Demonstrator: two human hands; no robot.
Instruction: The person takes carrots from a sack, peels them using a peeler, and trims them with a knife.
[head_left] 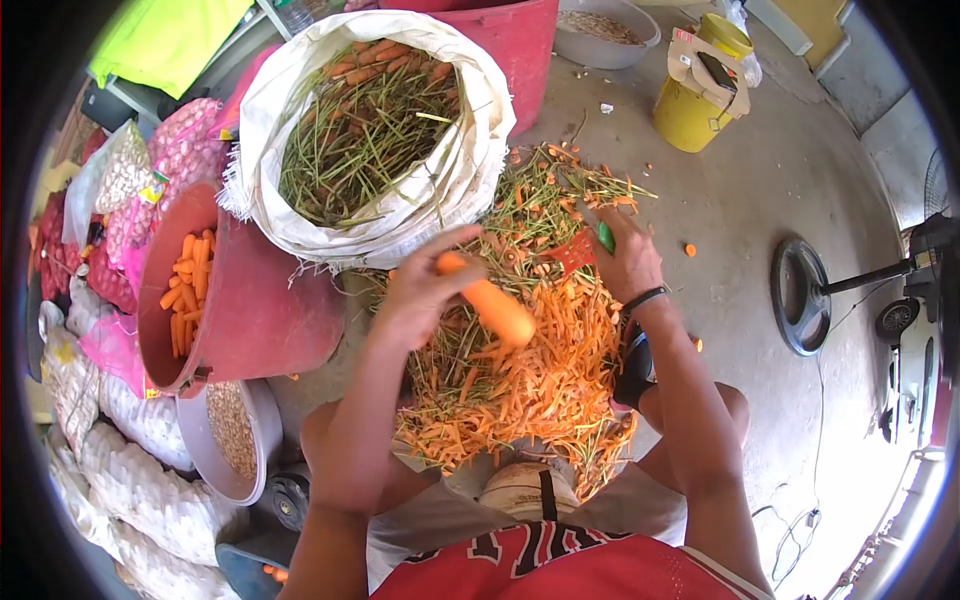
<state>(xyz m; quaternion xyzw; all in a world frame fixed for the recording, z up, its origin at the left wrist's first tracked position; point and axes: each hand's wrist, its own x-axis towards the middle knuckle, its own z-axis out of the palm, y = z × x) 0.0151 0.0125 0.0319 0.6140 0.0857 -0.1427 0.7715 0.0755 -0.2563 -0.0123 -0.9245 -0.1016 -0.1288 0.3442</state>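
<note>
My left hand (425,290) is closed around the narrow end of a bright orange carrot (500,312), whose thick end points down and right over the pile. The carrot looks smooth and peeled. In my right hand (632,262) is a small green-handled tool (606,237); fingers cover part of it, so its kind does not show. A red piece (573,252) lies just left of those fingers. Beneath both hands spreads a heap of orange carrot peelings (545,370), mixed with green stalks and cut carrot tops (535,205) farther out.
A white sack (480,195) of stalked carrots stands ahead. Left of it, a tilted red bin (290,330) holds peeled carrots (188,285). Bagged goods (140,480) line the left side. A yellow bucket (685,118) and a scale-like black stand (800,295) are on the right.
</note>
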